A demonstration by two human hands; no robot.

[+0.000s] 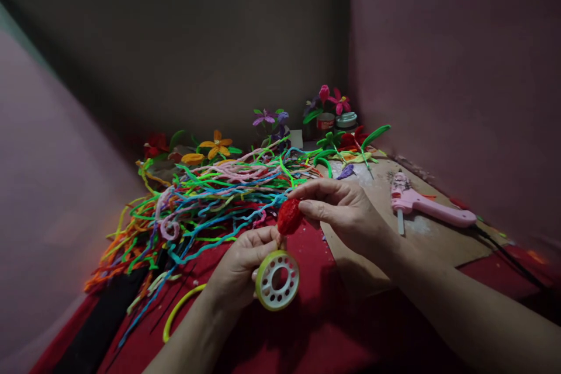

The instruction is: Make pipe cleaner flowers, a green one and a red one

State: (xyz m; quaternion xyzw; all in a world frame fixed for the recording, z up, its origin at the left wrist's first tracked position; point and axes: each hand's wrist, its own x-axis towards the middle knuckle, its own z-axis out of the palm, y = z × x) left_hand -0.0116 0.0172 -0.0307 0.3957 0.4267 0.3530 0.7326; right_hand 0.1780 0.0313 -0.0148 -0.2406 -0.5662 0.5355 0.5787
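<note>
A fuzzy red flower bud [289, 217] is held upright in the middle of the view. My right hand [339, 204] pinches its upper right side between thumb and fingers. Just below the bud, my left hand [245, 260] has its fingers closed round the short stem at the bud's base. A white spool with holes and a yellow-green rim [266, 288] hangs directly under that grip, against the left fingertips. Whether the spool's tape is joined to the stem is too small to tell.
Many coloured pipe cleaners [210, 187] lie heaped at the left. A pink glue gun [438, 208] rests on a brown board [429, 248] at the right, its cable running right. Finished flowers [217, 144] and a lidded jar [346, 120] stand at the back. Red cloth [307, 251] covers the table.
</note>
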